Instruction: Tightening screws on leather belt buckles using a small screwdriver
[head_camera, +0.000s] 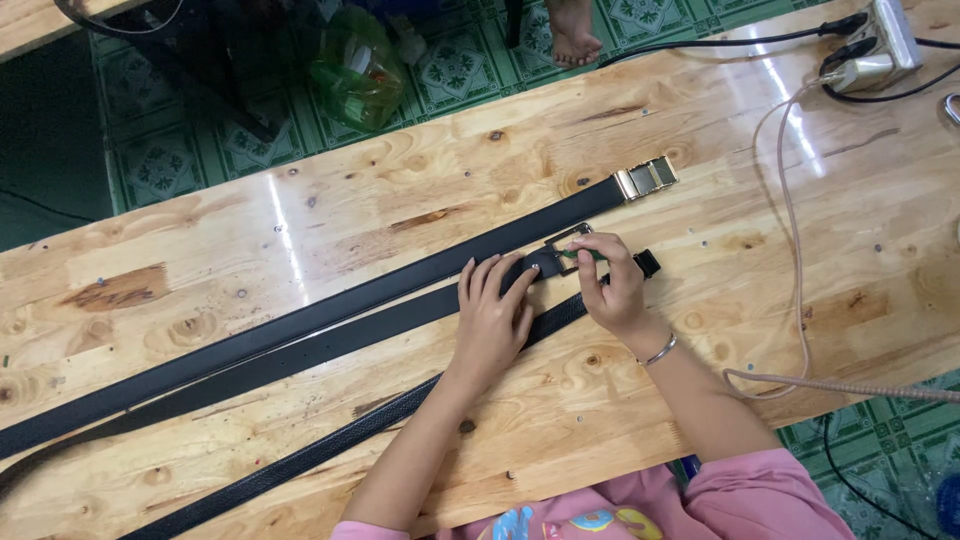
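A person's left hand (492, 310) lies flat, fingers together, pressing the middle black belt (330, 345) onto the wooden table (300, 225), while the right hand (610, 285) pinches a small green-tipped tool (578, 256) between thumb and fingertips at the belt's silver buckle (562, 248). The tool could well skid off the smooth metal and scratch the leather or nick the holding fingers, which rest right beside the buckle (the strap itself may also slide on the glossy wood). Beyond the silver buckle lies a second belt with a gold buckle (646, 178); nearer the person than it, a textured third belt (330, 450). A pale cable (795, 250) loops to the buckle's right, running to a power strip (880, 45), close enough to snag a wrist.
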